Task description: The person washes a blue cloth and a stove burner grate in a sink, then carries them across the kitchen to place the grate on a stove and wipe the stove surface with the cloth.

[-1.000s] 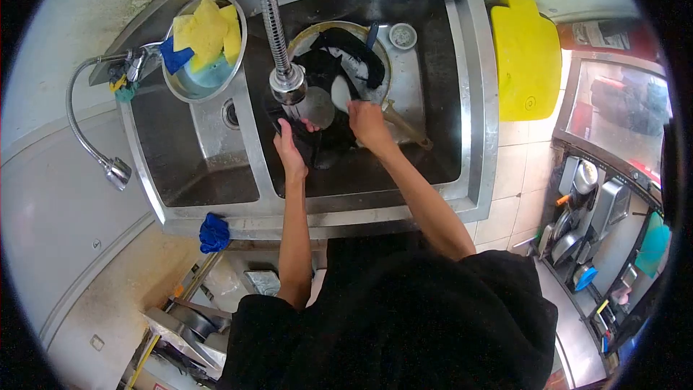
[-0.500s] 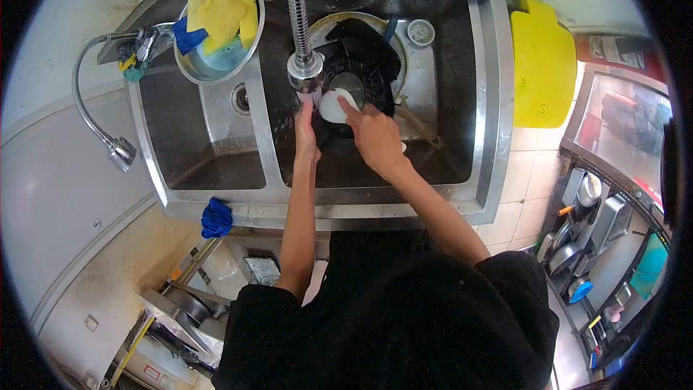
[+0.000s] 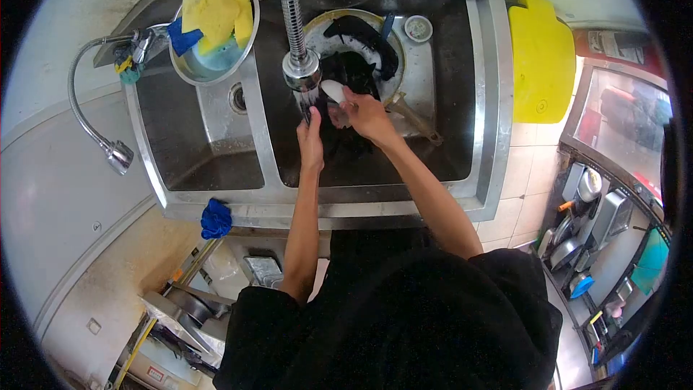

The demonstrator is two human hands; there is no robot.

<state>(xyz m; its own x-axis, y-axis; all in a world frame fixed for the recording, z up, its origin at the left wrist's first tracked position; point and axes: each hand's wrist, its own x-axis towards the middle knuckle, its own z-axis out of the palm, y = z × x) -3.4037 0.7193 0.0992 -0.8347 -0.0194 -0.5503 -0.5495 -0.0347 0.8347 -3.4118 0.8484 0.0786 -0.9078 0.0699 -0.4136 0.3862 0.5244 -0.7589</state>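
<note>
Under the running water, my left hand [image 3: 310, 146] has its thumb up and its fingers closed at the edge of a glossy black item [image 3: 349, 76], whose kind is hard to tell. My right hand [image 3: 368, 117] grips a small white oval object [image 3: 333, 91], held tilted over the black item. Water pours from the spring-hose tap [image 3: 301, 71] just above my left fingertips. Behind lies a wide round pan [image 3: 394, 88] with a curved black piece [image 3: 375, 47] in it. Its handle [image 3: 417, 121] points toward the right front of the sink.
A metal bowl [image 3: 253, 20] with yellow sponges [image 3: 216, 13] and a blue cloth sits at the back left. The left basin [image 3: 202, 159] adjoins this one. A small white dish [image 3: 418, 28] stands beside the pan. A blue cloth [image 3: 216, 218] lies on the front rim.
The white object has turned edge-on and shifted slightly back-left in my right hand. The black item has swung toward the front, uncovering more of the pan and the curved black piece.
</note>
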